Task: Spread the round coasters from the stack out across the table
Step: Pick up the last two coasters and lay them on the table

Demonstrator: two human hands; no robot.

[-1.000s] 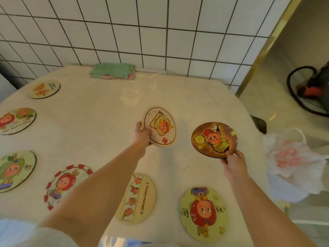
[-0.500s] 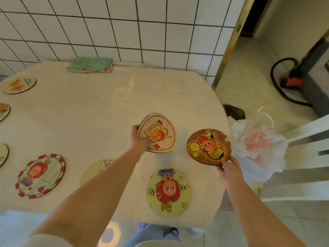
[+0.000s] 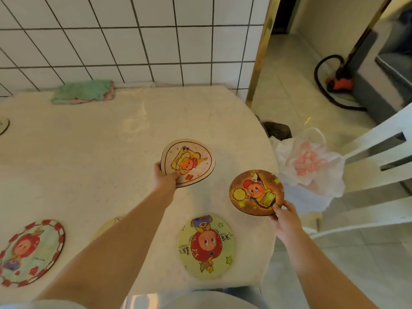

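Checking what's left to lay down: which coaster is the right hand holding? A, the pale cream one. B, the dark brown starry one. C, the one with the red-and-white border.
B: the right hand pinches the dark brown starry coaster at its lower edge.

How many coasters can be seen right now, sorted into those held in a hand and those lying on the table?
Held in a hand: 2, the cream coaster in the left hand and the brown coaster in the right hand.
Lying on the table: 4, the green coaster, the red-bordered coaster, one partly hidden coaster, one edge coaster.
Total: 6
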